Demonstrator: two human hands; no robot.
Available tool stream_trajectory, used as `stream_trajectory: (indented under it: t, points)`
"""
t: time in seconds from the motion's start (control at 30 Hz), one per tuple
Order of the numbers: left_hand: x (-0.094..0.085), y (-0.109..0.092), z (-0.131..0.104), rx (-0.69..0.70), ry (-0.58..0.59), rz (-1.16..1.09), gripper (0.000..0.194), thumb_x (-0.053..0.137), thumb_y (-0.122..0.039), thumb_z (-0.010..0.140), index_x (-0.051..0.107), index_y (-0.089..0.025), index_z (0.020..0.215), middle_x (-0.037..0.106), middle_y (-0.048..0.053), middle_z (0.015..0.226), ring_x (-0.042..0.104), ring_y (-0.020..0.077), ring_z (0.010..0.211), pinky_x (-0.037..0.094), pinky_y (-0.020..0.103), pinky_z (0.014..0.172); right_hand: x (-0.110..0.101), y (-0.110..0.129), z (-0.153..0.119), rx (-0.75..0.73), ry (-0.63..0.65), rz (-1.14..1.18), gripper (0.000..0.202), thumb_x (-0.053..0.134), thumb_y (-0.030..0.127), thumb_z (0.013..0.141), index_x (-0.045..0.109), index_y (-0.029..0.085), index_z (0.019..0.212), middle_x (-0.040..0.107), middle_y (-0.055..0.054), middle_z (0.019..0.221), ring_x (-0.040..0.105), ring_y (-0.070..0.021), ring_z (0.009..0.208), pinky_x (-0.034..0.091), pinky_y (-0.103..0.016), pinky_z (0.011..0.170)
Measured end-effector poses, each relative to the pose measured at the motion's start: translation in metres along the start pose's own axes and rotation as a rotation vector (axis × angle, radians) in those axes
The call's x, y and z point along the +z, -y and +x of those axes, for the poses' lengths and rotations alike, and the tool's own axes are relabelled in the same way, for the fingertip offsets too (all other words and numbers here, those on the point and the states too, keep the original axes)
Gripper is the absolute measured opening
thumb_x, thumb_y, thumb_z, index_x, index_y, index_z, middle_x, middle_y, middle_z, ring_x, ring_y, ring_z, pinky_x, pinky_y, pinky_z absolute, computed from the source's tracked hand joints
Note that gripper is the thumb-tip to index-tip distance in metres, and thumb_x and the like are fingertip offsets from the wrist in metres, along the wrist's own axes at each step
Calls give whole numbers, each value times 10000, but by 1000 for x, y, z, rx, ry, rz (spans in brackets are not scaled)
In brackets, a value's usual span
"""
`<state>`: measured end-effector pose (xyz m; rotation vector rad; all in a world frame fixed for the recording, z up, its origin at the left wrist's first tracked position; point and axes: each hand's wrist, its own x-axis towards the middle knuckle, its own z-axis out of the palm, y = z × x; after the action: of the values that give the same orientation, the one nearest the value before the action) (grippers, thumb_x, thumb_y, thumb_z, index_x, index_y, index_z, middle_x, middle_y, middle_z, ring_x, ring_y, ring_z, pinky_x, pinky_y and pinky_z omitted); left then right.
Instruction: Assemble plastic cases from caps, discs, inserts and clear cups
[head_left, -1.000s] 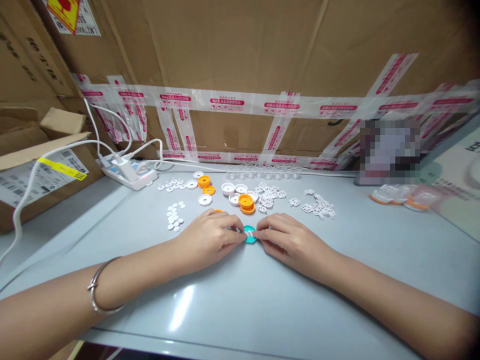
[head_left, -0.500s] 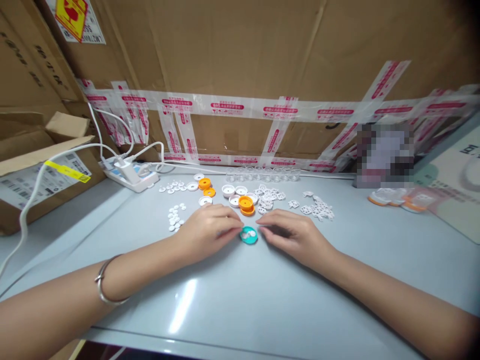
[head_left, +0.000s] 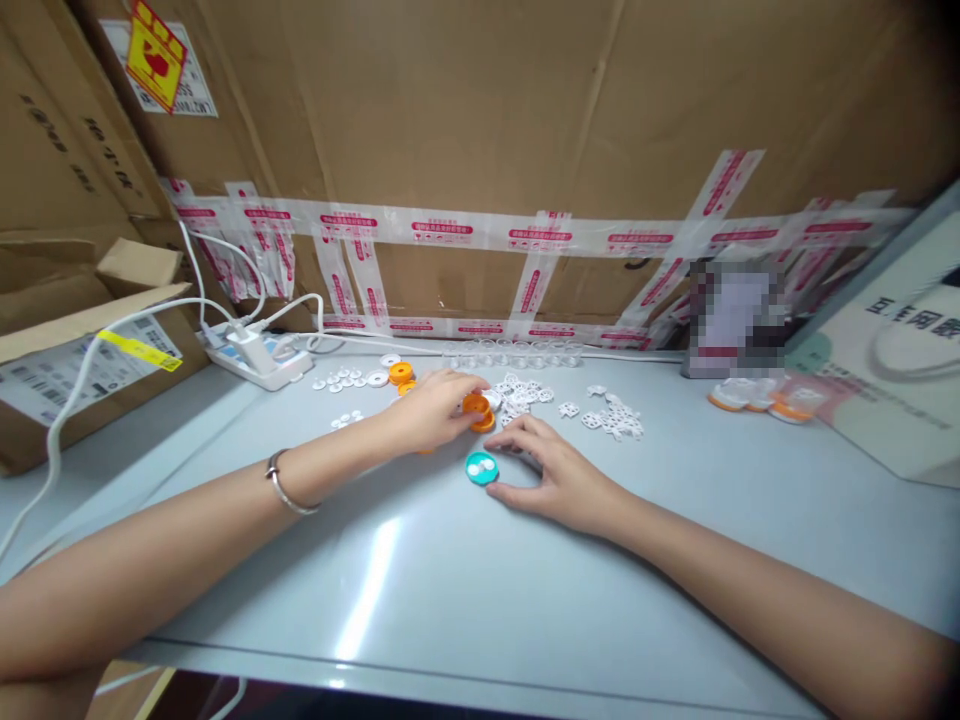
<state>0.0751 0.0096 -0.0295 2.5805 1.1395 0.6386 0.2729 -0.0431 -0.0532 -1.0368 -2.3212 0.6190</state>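
Observation:
A teal round dish [head_left: 482, 469] with small white discs in it lies on the grey table. My right hand [head_left: 544, 465] is beside it, thumb and fingers apart around its right side, holding nothing. Farther back, my left hand [head_left: 442, 408] closes its fingers at the left edge of the upper orange ring [head_left: 477, 405], which sits on another orange ring. White lattice pieces [head_left: 517, 395] lie just right of the orange rings. The white rings behind my left hand are mostly hidden.
Small white parts [head_left: 341, 379] and an orange ring [head_left: 401, 373] lie at the back left, near a power strip [head_left: 274, 370]. Clear cups [head_left: 517, 353] line the back. More lattice pieces [head_left: 615, 416] and orange-rimmed containers [head_left: 795, 402] are to the right. Cardboard boxes [head_left: 450, 120] stand behind.
My left hand has moved back from the teal dish to the orange rings and closed on the upper one. My right hand has opened wider around the dish's right side. The view has shifted slightly.

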Motion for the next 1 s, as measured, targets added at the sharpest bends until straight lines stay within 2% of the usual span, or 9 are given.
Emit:
stream_trajectory:
  t: [0.1,0.2,0.27,0.4,0.6,0.7,0.77,0.9,1.0]
  points:
    - [-9,-5,-8,-116,-4,-380,339,556,-284,814,535,-164,1131,638,95,1086,573,207,1034,435,361,892,0,1,-1,-1,7,7,259,636,253,756,609,242,1013,523,-47,974,537,-185,945,450,-355,877]
    - [-17,-8,-26,-197,126,-785,386,525,-302,845,475,-198,1213,614,94,1125,598,177,987,471,308,817,0,1,-1,-8,1,6,260,639,255,757,618,235,1015,522,-48,967,536,-183,941,447,-352,881]
    - [-19,-8,-39,-210,206,-932,379,521,-299,857,472,-218,1224,600,92,1150,596,171,982,469,298,816,0,1,-1,-12,1,6,297,652,266,747,615,232,1040,524,-53,972,535,-189,950,445,-357,886]
    - [-14,-9,-52,-223,237,-1019,322,528,-286,861,528,-218,1176,578,82,1185,570,170,1025,441,302,878,0,0,-1,-15,6,15,313,649,250,753,618,249,1064,523,-53,994,536,-189,967,439,-364,899]
    - [-17,-4,-50,-234,125,-838,307,547,-310,832,557,-192,1116,601,68,1129,576,175,987,463,304,846,0,0,0,-11,7,30,269,644,276,766,637,250,1034,513,-43,951,532,-177,941,437,-340,885]
    - [-24,1,-50,-231,30,-572,311,522,-339,838,564,-183,1104,612,72,1105,583,187,966,480,306,796,0,0,0,5,24,35,242,633,297,775,640,240,1011,511,-45,962,529,-176,944,428,-331,888]
    - [-25,3,-51,-176,-27,-334,301,520,-357,835,586,-191,1078,628,63,1072,581,192,955,474,306,781,0,0,0,4,29,36,242,629,301,779,636,237,1012,509,-45,968,528,-175,949,423,-325,889]
    - [-17,0,-48,-13,-57,54,262,511,-346,844,615,-196,1032,645,64,1013,574,199,937,446,321,815,0,-2,0,1,27,33,243,628,295,778,631,233,1013,507,-45,975,527,-174,950,418,-321,891]
    - [-10,-1,-43,30,-82,230,254,492,-319,855,615,-176,1025,648,85,993,577,216,928,431,345,825,0,-2,0,4,24,38,239,628,293,778,630,231,1008,507,-46,973,527,-177,948,420,-326,892]
